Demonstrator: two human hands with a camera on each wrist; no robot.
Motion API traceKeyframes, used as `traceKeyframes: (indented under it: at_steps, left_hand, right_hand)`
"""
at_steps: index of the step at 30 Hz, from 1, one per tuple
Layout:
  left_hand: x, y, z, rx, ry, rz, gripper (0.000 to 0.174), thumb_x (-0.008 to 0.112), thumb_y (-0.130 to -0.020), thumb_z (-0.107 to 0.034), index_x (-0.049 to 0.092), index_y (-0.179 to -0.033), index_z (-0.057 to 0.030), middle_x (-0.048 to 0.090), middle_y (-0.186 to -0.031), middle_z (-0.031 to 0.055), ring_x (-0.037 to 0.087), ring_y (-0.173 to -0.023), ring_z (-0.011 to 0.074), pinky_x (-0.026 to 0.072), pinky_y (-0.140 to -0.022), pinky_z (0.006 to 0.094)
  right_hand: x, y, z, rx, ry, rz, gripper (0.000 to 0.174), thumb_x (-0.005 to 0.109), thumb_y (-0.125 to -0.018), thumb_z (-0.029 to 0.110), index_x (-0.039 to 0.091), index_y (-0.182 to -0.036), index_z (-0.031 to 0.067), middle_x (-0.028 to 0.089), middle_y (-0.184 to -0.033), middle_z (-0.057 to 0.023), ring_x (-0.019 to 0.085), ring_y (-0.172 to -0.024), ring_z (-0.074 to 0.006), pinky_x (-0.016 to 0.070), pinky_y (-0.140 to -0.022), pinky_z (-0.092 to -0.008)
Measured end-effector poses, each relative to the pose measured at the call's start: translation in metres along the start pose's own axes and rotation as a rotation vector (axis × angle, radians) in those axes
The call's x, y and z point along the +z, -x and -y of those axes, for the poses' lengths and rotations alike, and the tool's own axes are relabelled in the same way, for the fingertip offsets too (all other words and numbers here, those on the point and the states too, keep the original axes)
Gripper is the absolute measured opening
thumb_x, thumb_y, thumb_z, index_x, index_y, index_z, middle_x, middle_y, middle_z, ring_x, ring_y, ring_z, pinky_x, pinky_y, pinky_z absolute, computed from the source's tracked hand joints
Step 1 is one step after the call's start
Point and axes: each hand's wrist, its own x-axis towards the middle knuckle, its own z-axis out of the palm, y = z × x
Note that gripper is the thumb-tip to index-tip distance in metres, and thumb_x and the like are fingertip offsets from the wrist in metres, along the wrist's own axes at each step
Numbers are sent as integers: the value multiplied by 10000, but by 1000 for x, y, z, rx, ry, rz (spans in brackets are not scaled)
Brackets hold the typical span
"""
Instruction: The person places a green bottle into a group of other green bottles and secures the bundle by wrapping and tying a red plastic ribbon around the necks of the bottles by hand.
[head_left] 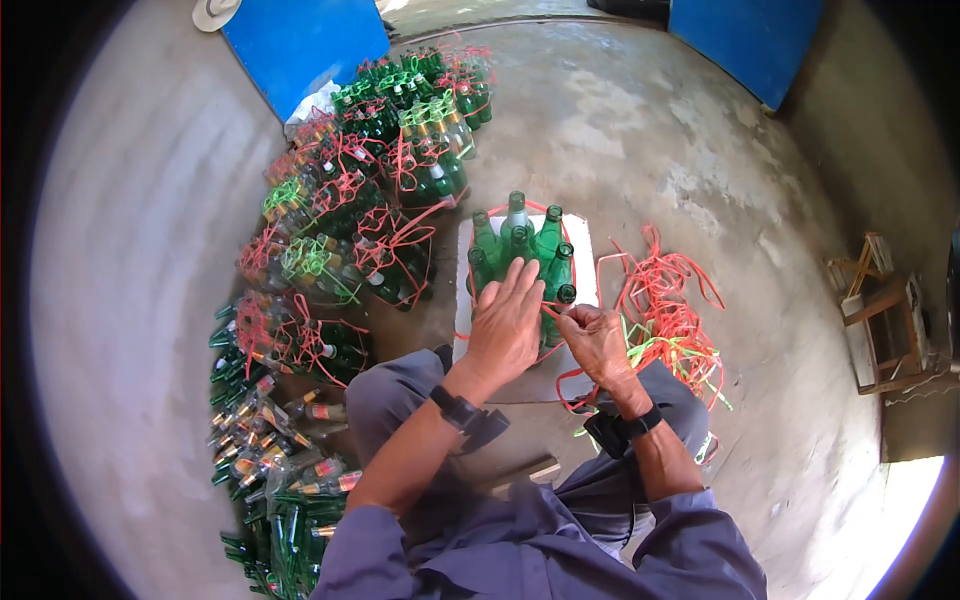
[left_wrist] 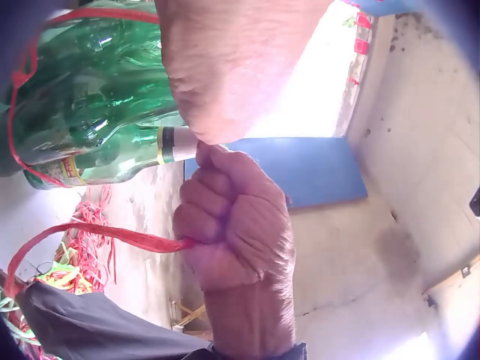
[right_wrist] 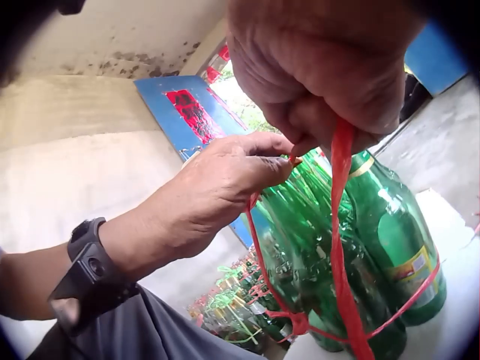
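Both hands work at a red plastic strap (right_wrist: pixel 346 247) looped around a cluster of green glass bottles (head_left: pixel 548 238). My left hand (head_left: pixel 507 325) reaches over the bottle necks; from the right wrist view, its thumb and forefinger pinch the strap near the bottle tops. My right hand (head_left: pixel 597 345), at the right side of the cluster, is curled into a fist around the strap, whose tail trails out below the little finger in the left wrist view. The two hands' fingertips come close together there. Upright bottles stand on a white board (head_left: pixel 520 388), with the strap also round their lower bodies.
A tangle of red and green straps (head_left: pixel 665 310) lies on the floor at the right. Strapped bottle bundles (head_left: pixel 340 230) fill the left side, with loose bottles (head_left: pixel 290 470) piled nearer. A wooden frame-like object (head_left: pixel 885 325) stands by the right wall. Blue door panels (head_left: pixel 300 50) are at the back.
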Motion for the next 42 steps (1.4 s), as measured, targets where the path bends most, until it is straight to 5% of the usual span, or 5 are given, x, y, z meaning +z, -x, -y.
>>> traceKeyframes:
  at_steps: [8, 11, 14, 27, 42]
  left_hand:
    - [1, 2, 6, 25, 64, -28, 429, 633, -859, -81, 579, -1272, 23, 473, -1518, 194, 414, -1448, 331, 315, -1106, 456]
    - [5, 2, 8, 17, 54, -24, 444, 635, -846, -77, 577, -1274, 24, 475, -1515, 195, 411, -1450, 329, 314, -1104, 450]
    - [5, 1, 7, 17, 54, -35, 452, 630, -835, -68, 575, -1274, 23, 475, -1513, 197, 415, -1447, 326, 310, -1102, 446]
    - [-7, -9, 2, 43, 26, -31, 406, 644, -792, -57, 629, -1195, -20, 534, -1437, 183, 493, -1326, 368, 360, -1047, 498]
    - [36, -68, 47, 46, 359, 265, 96, 622, -800, -17, 642, -860, -90, 679, -759, 53, 658, -804, 330, 506, -700, 465]
  right_hand:
    - [-22, -17, 33, -161, 232, -4, 144, 655, -857, 102, 667, -807, -32, 620, -621, -123, 587, -569, -146, 492, -572, -360]
    - [-26, -35, 41, -371, 428, 8, 157, 689, -819, 92, 609, -754, -27, 633, -718, -227, 625, -630, -409, 512, -593, -417]
    - [-25, -59, 31, -527, 535, -29, 136, 690, -810, 88, 620, -766, -20, 651, -746, -222, 642, -666, -425, 517, -605, -446]
    - [-38, -83, -26, -93, 207, 71, 190, 729, -872, 138, 741, -918, -45, 717, -756, -90, 645, -690, -171, 514, -662, -335]
    - [-10, -100, -60, 336, -182, 149, 158, 677, -822, 87, 700, -766, -58, 570, -636, 16, 458, -537, -65, 342, -462, -297]
